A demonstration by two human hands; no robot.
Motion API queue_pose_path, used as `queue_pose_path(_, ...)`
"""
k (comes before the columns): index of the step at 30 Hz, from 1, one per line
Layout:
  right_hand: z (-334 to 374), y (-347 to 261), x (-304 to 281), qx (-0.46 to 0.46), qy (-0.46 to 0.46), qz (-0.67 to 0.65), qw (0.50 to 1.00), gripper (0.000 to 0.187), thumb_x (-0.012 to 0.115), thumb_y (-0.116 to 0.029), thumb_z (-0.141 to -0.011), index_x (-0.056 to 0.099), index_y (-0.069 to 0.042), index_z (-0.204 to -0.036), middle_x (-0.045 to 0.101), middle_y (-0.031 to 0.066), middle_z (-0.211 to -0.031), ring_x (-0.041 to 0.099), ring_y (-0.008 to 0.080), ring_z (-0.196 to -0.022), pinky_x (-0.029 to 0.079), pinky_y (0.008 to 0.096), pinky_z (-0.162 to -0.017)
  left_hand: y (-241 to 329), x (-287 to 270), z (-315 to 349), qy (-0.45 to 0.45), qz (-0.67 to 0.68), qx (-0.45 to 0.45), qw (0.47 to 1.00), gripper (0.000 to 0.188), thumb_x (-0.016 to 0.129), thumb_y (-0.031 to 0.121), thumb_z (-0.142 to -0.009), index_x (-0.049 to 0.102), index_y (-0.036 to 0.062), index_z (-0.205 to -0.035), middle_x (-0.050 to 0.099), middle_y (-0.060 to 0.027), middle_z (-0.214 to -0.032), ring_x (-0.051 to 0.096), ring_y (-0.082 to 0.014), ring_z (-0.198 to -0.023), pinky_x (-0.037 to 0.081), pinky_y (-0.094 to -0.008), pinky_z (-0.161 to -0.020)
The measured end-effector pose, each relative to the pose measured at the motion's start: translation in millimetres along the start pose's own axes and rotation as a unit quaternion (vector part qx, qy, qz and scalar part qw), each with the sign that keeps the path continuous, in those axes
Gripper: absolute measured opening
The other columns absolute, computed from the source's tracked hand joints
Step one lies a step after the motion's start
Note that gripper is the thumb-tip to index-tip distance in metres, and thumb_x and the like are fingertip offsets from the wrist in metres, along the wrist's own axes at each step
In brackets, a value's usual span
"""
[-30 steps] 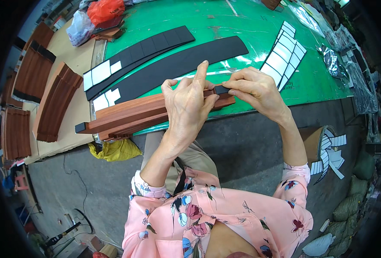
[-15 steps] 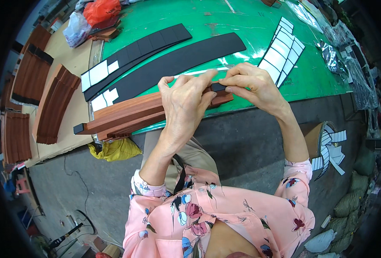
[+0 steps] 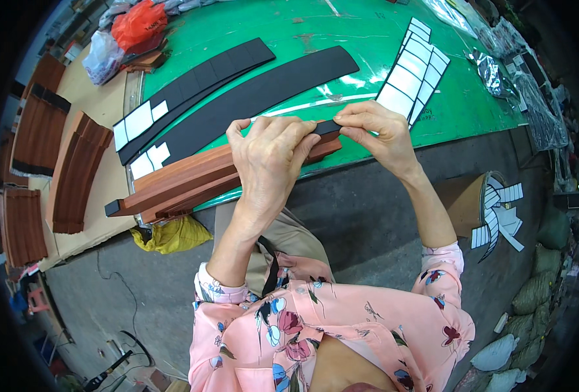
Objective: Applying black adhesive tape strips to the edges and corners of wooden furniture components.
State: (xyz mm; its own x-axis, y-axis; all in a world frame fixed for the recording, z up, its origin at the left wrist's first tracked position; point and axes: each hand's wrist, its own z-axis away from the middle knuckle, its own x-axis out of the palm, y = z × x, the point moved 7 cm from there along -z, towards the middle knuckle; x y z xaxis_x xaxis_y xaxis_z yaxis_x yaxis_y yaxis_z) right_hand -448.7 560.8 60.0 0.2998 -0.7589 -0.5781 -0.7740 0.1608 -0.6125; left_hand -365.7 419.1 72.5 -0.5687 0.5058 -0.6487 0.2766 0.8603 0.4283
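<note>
Brown wooden moulding pieces [image 3: 191, 179] lie together along the near edge of the green table. A small black pad [image 3: 327, 127] sits on the right end of the upper piece, and another black pad [image 3: 112, 208] covers its left end. My left hand [image 3: 266, 150] reaches over the moulding, thumb and forefinger closed at the left end of the right-hand pad. My right hand [image 3: 379, 130] pinches that pad's other end between thumb and fingers. Behind them lie black foam strips [image 3: 263, 91], some divided into squares, with white backing pieces [image 3: 132, 124] at their left ends.
White-backed pad sheets [image 3: 413, 68] lie on the green table [image 3: 315, 26] at right. More curved brown mouldings [image 3: 80, 173] stand on a cardboard-topped surface at left. A bin [image 3: 462, 202] holding backing scraps stands on the floor. Plastic bags [image 3: 139, 26] sit at the back left.
My left fingers have come down from a raised position onto the black pad's left end. My right hand keeps its pinch at the other end. The whole view has shifted slightly.
</note>
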Motion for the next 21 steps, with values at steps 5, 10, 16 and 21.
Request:
queue_pose_path(5,6.7,-20.1,12.1,-0.124,0.068,0.132,0.981,0.027,0.071,-0.002,-0.069,0.066,-0.005,-0.095,0.063,0.0078,-0.095,0.06,0.0264,-0.084,0.05,0.0338,-0.071,2.9,-0.2,4.7,0.017,-0.058,0.051,0.997,0.017,0.069,0.018,-0.07,0.067,0.0187,-0.087,0.061,0.0061,-0.08,0.057,-0.013,-0.074,0.033,-0.0377,-0.078)
queue_pose_path(10,24.3,-27.6,12.3,-0.139,0.124,0.186,0.965,0.032,0.069,0.008,-0.067,0.063,-0.001,-0.097,0.062,0.0127,-0.097,0.06,0.0298,-0.087,0.05,0.0361,-0.073,14.6,7.7,15.0,0.065,-0.077,0.122,0.987,0.016,0.063,0.023,-0.071,0.064,0.02,-0.087,0.061,0.0058,-0.086,0.056,-0.0121,-0.071,0.036,-0.0395,-0.074)
queue_pose_path(16,30.3,-8.6,23.9,-0.012,0.083,0.066,0.994,0.027,0.061,0.0,-0.082,0.06,-0.003,-0.109,0.058,0.0147,-0.113,0.057,0.026,-0.102,0.045,0.0329,-0.086,7.6,0.3,22.5,0.039,-0.092,0.092,0.991,0.019,0.061,0.017,-0.073,0.063,0.0196,-0.091,0.059,0.001,-0.09,0.057,-0.0145,-0.08,0.037,-0.0444,-0.08)
queue_pose_path(21,31.7,4.3,19.7,0.129,0.085,-0.033,0.987,0.021,0.058,-0.011,-0.088,0.061,-0.003,-0.107,0.059,0.0083,-0.112,0.056,0.015,-0.099,0.043,0.0269,-0.084,10.1,-79.1,53.0,0.115,-0.128,0.117,0.978,0.03,0.064,0.015,-0.071,0.066,0.0215,-0.1,0.058,-0.0047,-0.105,0.057,-0.0178,-0.096,0.033,-0.0463,-0.089)
